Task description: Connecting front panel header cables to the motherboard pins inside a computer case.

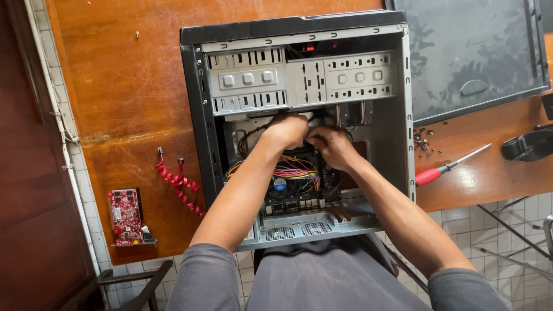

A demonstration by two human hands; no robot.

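Your left hand [286, 131] and right hand [331, 147] are both deep inside the open metal computer case [201, 103], curled into the dark cables [299, 151]; whether they grip, I cannot tell. Right of the case lies a red-handled screwdriver [443, 169]; left, a coiled red cable [178, 183] and a red circuit card [127, 216].

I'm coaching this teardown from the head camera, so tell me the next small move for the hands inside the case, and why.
Probably keep both hands on the black cable bundle and ease it loose gently. The left hand and right hand meet under the metal drive cage, deep in the open computer case, with coloured wires crowded just below. Whether the fingers are closed on anything is hidden.
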